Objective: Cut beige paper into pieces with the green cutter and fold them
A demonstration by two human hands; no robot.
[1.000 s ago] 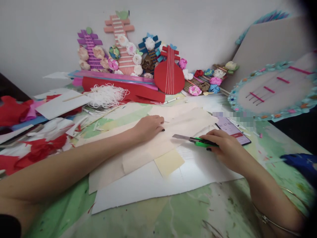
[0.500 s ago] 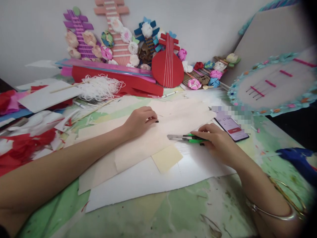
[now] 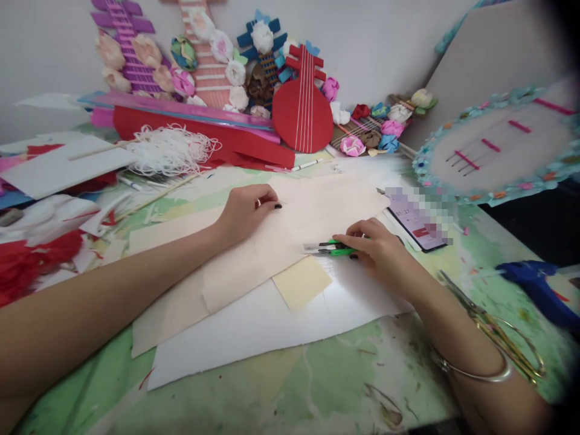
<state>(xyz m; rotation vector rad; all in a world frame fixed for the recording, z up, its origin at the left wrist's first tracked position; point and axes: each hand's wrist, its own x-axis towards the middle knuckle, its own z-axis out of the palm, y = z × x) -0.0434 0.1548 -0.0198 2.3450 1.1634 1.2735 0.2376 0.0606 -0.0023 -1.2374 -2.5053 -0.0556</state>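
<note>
My left hand [image 3: 249, 208] rests over a sheet of pale peach paper [image 3: 258, 254], fingers curled and tips drawn together. Whatever is between those fingertips, if anything, is too small to make out. In my right hand [image 3: 380, 248] is a green utility knife [image 3: 333, 248], held low with its blade pointing left across the paper's near edge. A small yellow paper square [image 3: 302, 283] lies just below the blade. Under these papers, a white board [image 3: 254, 338] shows along the near side.
A phone [image 3: 421, 226] lies beyond my right hand. Gold-handled scissors [image 3: 493, 326] and a blue glue gun [image 3: 537, 290] are at the right. Tangled white string [image 3: 172, 151] and paper scraps crowd the left. A red paper lute [image 3: 302, 115] stands at the back.
The whole view has shifted slightly, bringing the scissors more into sight. My right hand with the utility knife has moved a little left; my left hand keeps its curled pose.
</note>
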